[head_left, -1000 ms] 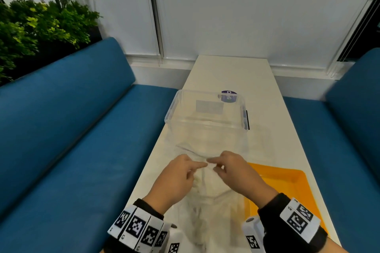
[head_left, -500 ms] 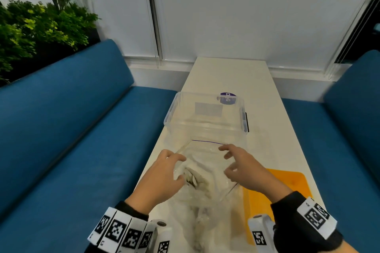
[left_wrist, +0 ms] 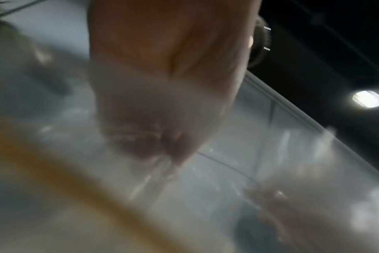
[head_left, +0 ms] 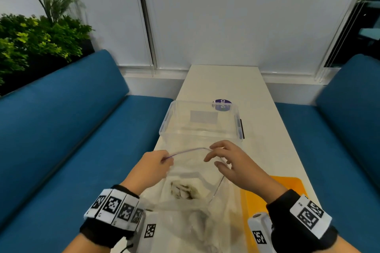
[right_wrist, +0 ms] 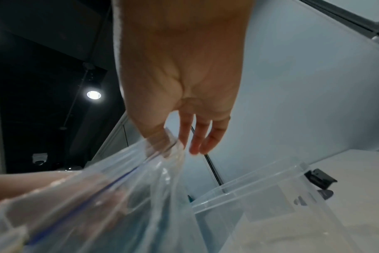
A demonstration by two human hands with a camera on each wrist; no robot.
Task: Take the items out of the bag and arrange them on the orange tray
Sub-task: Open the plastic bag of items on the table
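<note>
A clear zip bag (head_left: 191,178) with a purple seal strip stands open on the white table in the head view. My left hand (head_left: 164,160) pinches the left end of its rim. My right hand (head_left: 216,155) pinches the right end between thumb and forefinger, the other fingers spread loosely. Pale grey-white items (head_left: 183,191) lie in a lump at the bottom of the bag. The orange tray (head_left: 287,188) lies to the right, partly under my right forearm. In the right wrist view the bag (right_wrist: 119,196) hangs from the thumb and forefinger. The left wrist view is blurred by plastic.
A clear lidless plastic box (head_left: 201,121) stands just beyond the bag, with a purple round sticker (head_left: 222,103) behind it. Blue benches (head_left: 72,139) run along both sides of the narrow table (head_left: 222,80). Green plants (head_left: 35,41) stand at the far left.
My hands have moved apart and pulled the bag's mouth from pinched together to wide open. The rim now sits higher and the items inside show.
</note>
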